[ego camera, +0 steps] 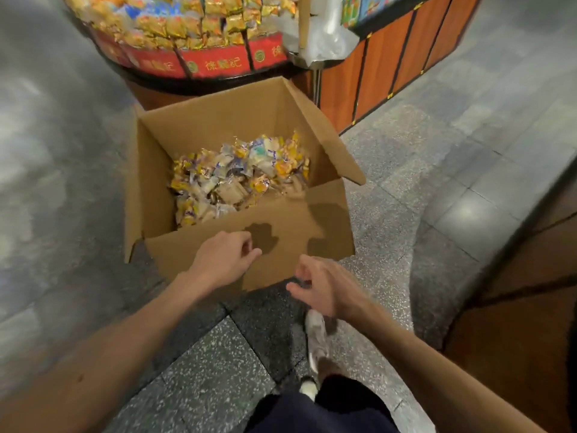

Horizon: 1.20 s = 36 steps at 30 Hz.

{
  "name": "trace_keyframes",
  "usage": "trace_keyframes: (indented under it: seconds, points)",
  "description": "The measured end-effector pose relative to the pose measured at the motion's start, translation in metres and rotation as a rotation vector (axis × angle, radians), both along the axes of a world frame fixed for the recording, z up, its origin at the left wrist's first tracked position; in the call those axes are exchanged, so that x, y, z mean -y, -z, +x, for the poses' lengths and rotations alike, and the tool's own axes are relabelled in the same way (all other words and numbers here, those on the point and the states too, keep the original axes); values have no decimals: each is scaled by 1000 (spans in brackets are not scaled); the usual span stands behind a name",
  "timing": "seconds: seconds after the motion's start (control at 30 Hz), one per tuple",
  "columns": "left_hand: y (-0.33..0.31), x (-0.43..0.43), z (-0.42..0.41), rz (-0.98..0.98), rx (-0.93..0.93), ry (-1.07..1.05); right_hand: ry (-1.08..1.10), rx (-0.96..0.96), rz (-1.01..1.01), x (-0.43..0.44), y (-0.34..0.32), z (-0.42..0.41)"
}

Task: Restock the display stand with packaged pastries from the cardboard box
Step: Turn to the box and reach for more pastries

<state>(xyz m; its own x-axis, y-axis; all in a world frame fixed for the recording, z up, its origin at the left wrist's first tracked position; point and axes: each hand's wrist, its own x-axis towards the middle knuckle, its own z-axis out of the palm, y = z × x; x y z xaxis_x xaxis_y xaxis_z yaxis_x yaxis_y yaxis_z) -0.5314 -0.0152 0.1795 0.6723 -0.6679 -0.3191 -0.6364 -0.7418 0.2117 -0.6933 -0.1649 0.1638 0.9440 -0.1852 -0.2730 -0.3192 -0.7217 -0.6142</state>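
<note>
Cardboard box [193,120] stands open on floor, just in front of round display stand [203,65]. Packaged pastries [237,176] lie loose in a low layer at box bottom. L hand [223,260] hovers over near flap [290,220], fingers loosely curled, empty. R hand [324,285] is just short of flap edge, likewise half-curled, nothing held. Step judged: reach-in for a grab. Rec: clear flap, reach deep, scoop several pkts w/o crushing, lift straight to stand.

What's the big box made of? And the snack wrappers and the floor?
The box looks like plain brown cardboard, matte, with folded flaps. The wrappers seem to be thin plastic film, shiny and crinkled, partly see-through. The floor looks like polished speckled stone tile, maybe terrazzo.
</note>
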Motion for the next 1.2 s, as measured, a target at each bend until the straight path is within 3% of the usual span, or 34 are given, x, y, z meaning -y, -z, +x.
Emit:
trace_keyframes:
  seconds: [0.2, 0.33, 0.6, 0.8, 0.9, 1.07, 1.2]
  points:
    - [48, 11, 104, -18, -89, -240, -111, -70, -12, 26, 41, 141]
    - [77, -4, 163, -129, -186, -435, -180, -143, -4, 37, 58, 227]
    - [154, -32, 276, -139, -278, -784, -235, -261, 18, 32, 117, 362]
    - [221, -47, 337, -194, -460, -1061, -230, -475, 39, 12, 180, 423]
    - [248, -53, 354, -211, -524, -1060, -253, -522, -28, 2, 215, 448]
    - [287, -56, 363, -210, -618, -1094, -246, -589, 93, -7, 261, 472]
    - [295, -54, 362, -153, -641, -1156, -373, -647, 50, -14, 289, 466]
